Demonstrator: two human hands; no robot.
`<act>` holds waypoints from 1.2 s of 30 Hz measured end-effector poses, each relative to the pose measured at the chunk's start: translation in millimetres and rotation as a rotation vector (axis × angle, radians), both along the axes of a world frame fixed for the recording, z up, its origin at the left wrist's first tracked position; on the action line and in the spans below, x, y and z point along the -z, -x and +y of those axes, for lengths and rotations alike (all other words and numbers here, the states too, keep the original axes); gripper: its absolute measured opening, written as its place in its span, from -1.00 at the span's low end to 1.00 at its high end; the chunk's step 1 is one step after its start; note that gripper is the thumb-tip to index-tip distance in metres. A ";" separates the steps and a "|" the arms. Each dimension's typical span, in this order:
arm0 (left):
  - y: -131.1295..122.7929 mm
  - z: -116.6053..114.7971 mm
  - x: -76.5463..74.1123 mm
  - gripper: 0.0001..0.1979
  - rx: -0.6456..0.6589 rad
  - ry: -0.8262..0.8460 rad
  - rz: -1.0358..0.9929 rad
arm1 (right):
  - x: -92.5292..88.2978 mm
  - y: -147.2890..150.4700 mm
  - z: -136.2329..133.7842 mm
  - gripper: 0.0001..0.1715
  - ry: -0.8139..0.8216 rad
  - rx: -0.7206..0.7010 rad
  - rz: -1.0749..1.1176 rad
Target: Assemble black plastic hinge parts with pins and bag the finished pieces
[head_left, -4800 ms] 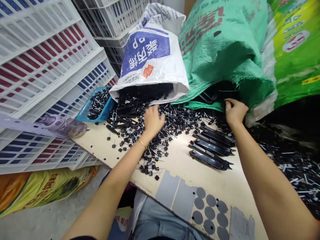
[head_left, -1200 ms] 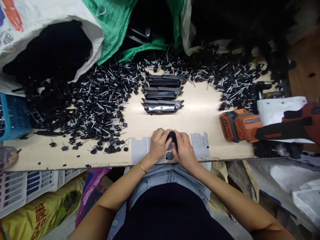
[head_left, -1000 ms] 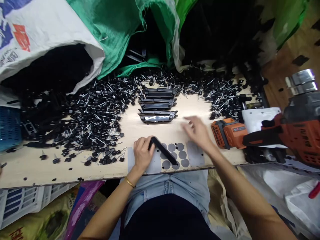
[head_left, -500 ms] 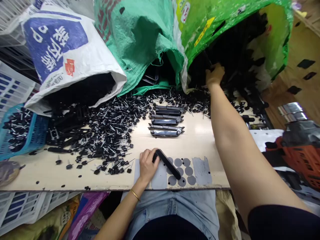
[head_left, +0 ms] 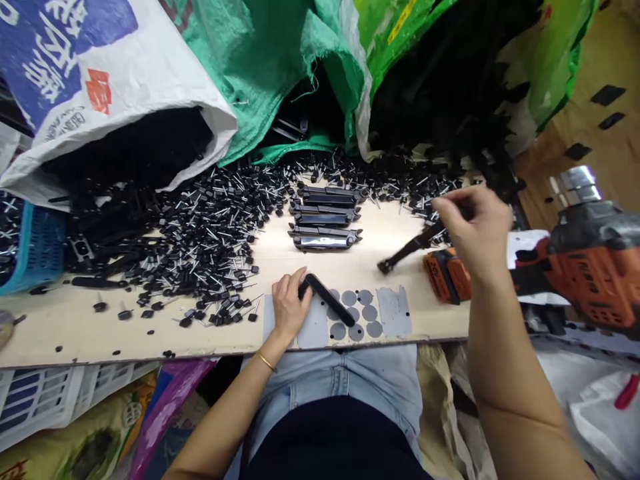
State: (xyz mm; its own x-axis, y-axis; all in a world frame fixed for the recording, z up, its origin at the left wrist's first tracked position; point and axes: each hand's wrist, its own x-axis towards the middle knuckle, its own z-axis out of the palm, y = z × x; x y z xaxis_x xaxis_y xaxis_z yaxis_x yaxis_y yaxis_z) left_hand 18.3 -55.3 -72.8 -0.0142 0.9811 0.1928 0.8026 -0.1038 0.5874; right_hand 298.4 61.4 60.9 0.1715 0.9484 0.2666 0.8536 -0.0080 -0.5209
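Note:
Near the table's front edge, my left hand (head_left: 291, 307) is closed on one end of a long black bar-shaped part (head_left: 331, 300), which slants over grey round pads (head_left: 373, 312) stuck to the tabletop. My right hand (head_left: 477, 230) pinches a slim black plastic strip (head_left: 411, 251) that hangs down to the left above the table. Its upper end is hidden by the fingers. Beyond my left hand, a short row of black folded pieces (head_left: 323, 239) with pronged ends lies on the wood.
Loose black-headed screws (head_left: 210, 247) heap across the left and back. A white sack (head_left: 165, 73), a green sack (head_left: 250, 60) and a bright green bag (head_left: 565, 67) lean open behind. An orange cordless power tool (head_left: 595, 267) lies right; a blue basket (head_left: 43, 250) stands left.
My right hand has come out of the bright green bag towards me, bringing a black plastic strip. My left hand stays on the bar-shaped part. The view has shifted, showing more of the orange tool.

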 end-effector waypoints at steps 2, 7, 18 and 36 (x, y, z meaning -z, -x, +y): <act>0.7 -3.9 -3.6 -0.60 -0.017 0.025 0.051 | 13.5 11.0 -5.9 -0.74 0.220 -0.024 -0.150; 4.5 -15.1 -30.8 -0.41 0.052 0.001 0.243 | 45.8 24.4 -27.2 -0.44 0.385 0.006 -0.321; -18.6 15.5 -53.9 -0.76 0.623 0.238 0.186 | 73.0 28.5 -112.5 -0.53 0.670 -0.057 0.701; -30.3 -49.3 -82.3 -0.87 0.318 0.466 -0.309 | 54.2 104.8 -123.0 -0.77 0.571 -0.104 1.253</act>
State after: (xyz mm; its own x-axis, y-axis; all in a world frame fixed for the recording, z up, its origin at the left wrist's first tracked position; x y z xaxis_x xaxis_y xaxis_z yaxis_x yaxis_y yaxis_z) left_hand 48.6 -104.6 9.5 0.3047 0.9265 -0.2208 0.5612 0.0127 0.8276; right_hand 193.6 -61.6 6.7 -0.0717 0.8959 -0.4385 -0.1684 -0.4442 -0.8800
